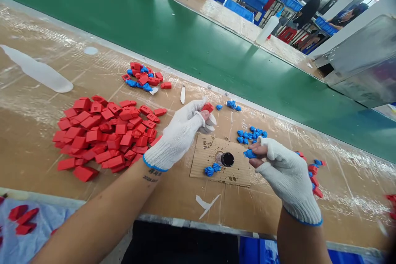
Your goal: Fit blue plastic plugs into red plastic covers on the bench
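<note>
My left hand point(188, 126), in a white glove with bare fingertips, pinches a red plastic block point(207, 108) above the table. In my right hand point(281, 169), gloved the same way, a small blue plastic piece point(250, 154) sits between thumb and fingers. Between the hands lies a cardboard sheet point(198, 161), spotted with dark stains. On it stand a small round pot of dark liquid point(228, 159) and two blue pieces point(209, 171). Several loose blue pieces point(252, 134) lie just behind my right hand. A big heap of red blocks point(108, 132) is left of my left hand.
A mixed red and blue pile point(144, 76) lies at the back left. More joined red and blue pieces point(314, 177) lie to the right. Beyond the table runs a green conveyor belt point(173, 29). White scraps point(206, 204) lie near the front edge. People work across the belt.
</note>
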Action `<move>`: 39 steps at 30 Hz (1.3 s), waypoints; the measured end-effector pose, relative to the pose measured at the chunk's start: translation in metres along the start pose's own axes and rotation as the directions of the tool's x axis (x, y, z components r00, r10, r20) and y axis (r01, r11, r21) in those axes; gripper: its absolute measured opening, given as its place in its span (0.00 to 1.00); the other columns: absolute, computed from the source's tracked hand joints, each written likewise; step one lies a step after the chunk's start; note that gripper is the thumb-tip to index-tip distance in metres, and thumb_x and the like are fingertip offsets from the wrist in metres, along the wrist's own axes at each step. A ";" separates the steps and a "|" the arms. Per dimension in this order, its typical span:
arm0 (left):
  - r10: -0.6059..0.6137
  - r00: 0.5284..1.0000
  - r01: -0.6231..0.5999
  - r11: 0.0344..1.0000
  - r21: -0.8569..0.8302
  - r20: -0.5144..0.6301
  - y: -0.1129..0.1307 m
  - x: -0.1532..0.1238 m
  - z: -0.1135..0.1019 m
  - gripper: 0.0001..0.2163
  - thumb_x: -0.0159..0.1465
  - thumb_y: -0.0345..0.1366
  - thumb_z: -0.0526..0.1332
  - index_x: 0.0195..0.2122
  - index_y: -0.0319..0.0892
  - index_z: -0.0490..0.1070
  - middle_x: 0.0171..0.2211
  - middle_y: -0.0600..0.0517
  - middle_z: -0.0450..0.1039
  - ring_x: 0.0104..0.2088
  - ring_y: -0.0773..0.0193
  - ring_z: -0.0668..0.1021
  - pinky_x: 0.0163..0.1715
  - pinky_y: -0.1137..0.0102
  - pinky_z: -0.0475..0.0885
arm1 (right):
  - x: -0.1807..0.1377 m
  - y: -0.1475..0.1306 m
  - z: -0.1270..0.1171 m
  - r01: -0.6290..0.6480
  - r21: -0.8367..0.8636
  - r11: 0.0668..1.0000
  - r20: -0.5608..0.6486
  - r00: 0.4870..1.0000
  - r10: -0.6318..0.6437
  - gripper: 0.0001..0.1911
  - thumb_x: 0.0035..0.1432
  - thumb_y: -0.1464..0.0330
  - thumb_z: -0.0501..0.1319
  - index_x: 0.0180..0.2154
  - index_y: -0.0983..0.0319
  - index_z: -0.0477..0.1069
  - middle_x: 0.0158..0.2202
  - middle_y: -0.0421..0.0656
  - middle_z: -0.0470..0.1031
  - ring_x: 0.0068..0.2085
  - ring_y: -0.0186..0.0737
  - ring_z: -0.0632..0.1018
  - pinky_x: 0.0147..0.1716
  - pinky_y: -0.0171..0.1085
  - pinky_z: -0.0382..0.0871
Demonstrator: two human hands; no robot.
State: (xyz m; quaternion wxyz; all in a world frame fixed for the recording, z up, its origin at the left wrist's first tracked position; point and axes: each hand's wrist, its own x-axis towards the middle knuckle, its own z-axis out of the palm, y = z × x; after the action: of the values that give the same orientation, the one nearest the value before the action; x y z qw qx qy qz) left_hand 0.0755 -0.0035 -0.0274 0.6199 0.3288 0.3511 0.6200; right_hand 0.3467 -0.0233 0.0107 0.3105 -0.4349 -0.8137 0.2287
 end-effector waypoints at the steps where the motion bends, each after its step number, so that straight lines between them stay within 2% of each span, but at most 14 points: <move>1: -0.001 1.000 0.001 1.000 0.015 -0.007 0.001 0.000 0.001 0.07 0.70 0.37 0.65 0.37 0.39 0.72 0.30 0.53 0.75 0.30 0.70 0.77 0.32 0.75 0.75 | -0.001 0.000 0.001 -0.035 -0.013 0.999 0.017 0.999 0.035 0.07 0.65 0.72 0.70 0.43 0.55 0.80 0.38 0.39 0.84 0.37 0.39 0.85 0.36 0.36 0.80; 4: -0.006 1.000 0.007 0.999 0.041 -0.028 0.001 0.000 0.004 0.05 0.70 0.35 0.63 0.38 0.40 0.72 0.29 0.54 0.73 0.28 0.71 0.76 0.31 0.75 0.74 | 0.000 -0.004 0.002 -0.050 -0.094 0.994 0.111 0.992 0.060 0.08 0.65 0.71 0.69 0.45 0.56 0.77 0.36 0.38 0.82 0.32 0.36 0.82 0.31 0.34 0.76; 7: -0.027 0.998 0.030 0.998 0.048 -0.059 0.001 0.001 0.004 0.03 0.70 0.33 0.63 0.39 0.40 0.71 0.28 0.56 0.72 0.27 0.72 0.74 0.30 0.76 0.73 | 0.008 -0.012 0.002 0.068 -0.180 0.981 0.236 0.971 -0.024 0.05 0.66 0.72 0.66 0.43 0.57 0.74 0.34 0.36 0.79 0.29 0.33 0.77 0.31 0.34 0.72; 11: -0.033 0.998 0.037 0.998 0.059 -0.060 0.002 0.001 0.004 0.04 0.70 0.32 0.63 0.37 0.40 0.70 0.27 0.55 0.72 0.27 0.72 0.74 0.30 0.76 0.72 | 0.023 -0.019 0.006 0.192 -0.232 0.954 0.390 0.917 -0.090 0.06 0.66 0.74 0.62 0.37 0.58 0.68 0.33 0.38 0.77 0.30 0.35 0.74 0.30 0.36 0.68; 15: -0.038 0.998 0.041 0.997 0.060 -0.053 0.002 0.002 0.003 0.03 0.69 0.32 0.63 0.37 0.40 0.70 0.28 0.54 0.72 0.28 0.71 0.74 0.31 0.76 0.73 | 0.027 -0.019 0.007 0.261 -0.263 0.929 0.473 0.874 -0.112 0.07 0.64 0.76 0.60 0.35 0.58 0.66 0.33 0.39 0.76 0.31 0.36 0.72 0.30 0.37 0.65; 17: -0.035 0.999 0.038 0.997 0.066 -0.039 0.002 0.002 0.002 0.04 0.69 0.33 0.64 0.37 0.41 0.70 0.29 0.55 0.72 0.29 0.71 0.74 0.31 0.75 0.73 | 0.027 -0.018 0.006 0.230 -0.265 0.937 0.468 0.880 -0.084 0.07 0.66 0.74 0.60 0.36 0.58 0.66 0.34 0.39 0.77 0.31 0.36 0.72 0.31 0.36 0.66; 21: -0.027 1.000 0.028 0.997 0.074 -0.016 0.003 0.001 0.002 0.05 0.69 0.33 0.64 0.35 0.41 0.70 0.29 0.54 0.72 0.28 0.71 0.73 0.32 0.75 0.73 | 0.031 -0.018 0.003 0.087 -0.273 0.958 0.403 0.915 0.032 0.05 0.66 0.69 0.64 0.39 0.58 0.68 0.35 0.38 0.78 0.29 0.34 0.74 0.30 0.35 0.68; 26: -0.024 1.000 0.026 0.994 0.109 -0.018 0.002 0.001 0.001 0.05 0.69 0.34 0.64 0.36 0.40 0.71 0.30 0.54 0.72 0.29 0.71 0.74 0.33 0.74 0.73 | 0.037 -0.014 0.004 0.024 -0.280 0.960 0.401 0.911 0.094 0.05 0.63 0.69 0.65 0.38 0.58 0.69 0.33 0.38 0.77 0.29 0.35 0.76 0.29 0.36 0.68; 29: -0.009 1.000 0.009 0.996 0.093 0.002 -0.001 0.002 -0.001 0.06 0.68 0.36 0.65 0.36 0.40 0.72 0.31 0.53 0.73 0.30 0.70 0.75 0.33 0.74 0.73 | 0.033 -0.010 -0.003 -0.079 -0.179 0.981 0.344 0.929 0.138 0.09 0.63 0.68 0.68 0.40 0.57 0.69 0.38 0.39 0.80 0.27 0.33 0.76 0.28 0.37 0.72; 32: 0.004 0.999 -0.008 0.992 0.124 0.037 -0.002 0.000 -0.001 0.08 0.67 0.39 0.68 0.40 0.39 0.75 0.33 0.52 0.75 0.32 0.69 0.76 0.35 0.72 0.75 | 0.028 -0.010 -0.007 -0.134 0.024 0.991 0.150 0.980 0.129 0.11 0.62 0.69 0.71 0.43 0.55 0.70 0.42 0.40 0.81 0.31 0.35 0.79 0.32 0.38 0.77; 34: 0.001 0.998 -0.014 0.980 0.198 0.065 -0.001 -0.004 0.001 0.10 0.66 0.40 0.69 0.43 0.39 0.77 0.34 0.52 0.75 0.32 0.68 0.76 0.35 0.71 0.75 | 0.026 -0.014 -0.002 -0.095 0.181 0.979 -0.027 0.994 0.101 0.12 0.62 0.71 0.72 0.42 0.54 0.72 0.42 0.40 0.81 0.37 0.39 0.82 0.36 0.40 0.80; 36: -0.008 0.995 -0.018 0.965 0.260 0.098 0.001 -0.009 0.005 0.09 0.64 0.38 0.70 0.42 0.39 0.78 0.33 0.52 0.76 0.32 0.67 0.76 0.36 0.70 0.75 | 0.026 -0.020 0.008 -0.021 0.333 0.943 -0.182 0.980 0.086 0.12 0.60 0.73 0.72 0.41 0.54 0.73 0.42 0.41 0.80 0.42 0.42 0.82 0.41 0.43 0.82; 39: -0.042 0.989 0.000 0.958 0.288 0.140 0.003 -0.018 0.012 0.07 0.62 0.35 0.71 0.38 0.39 0.78 0.33 0.51 0.78 0.33 0.66 0.77 0.38 0.69 0.76 | 0.027 -0.027 0.027 0.066 0.523 0.850 -0.296 0.949 0.108 0.11 0.61 0.73 0.70 0.40 0.53 0.73 0.42 0.41 0.78 0.46 0.44 0.81 0.45 0.46 0.83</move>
State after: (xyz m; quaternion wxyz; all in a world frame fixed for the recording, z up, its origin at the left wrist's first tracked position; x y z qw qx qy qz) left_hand 0.0844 -0.0214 -0.0176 0.5960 0.4555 0.3952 0.5303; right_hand 0.3009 -0.0167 0.0174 0.5408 -0.3729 -0.6548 0.3738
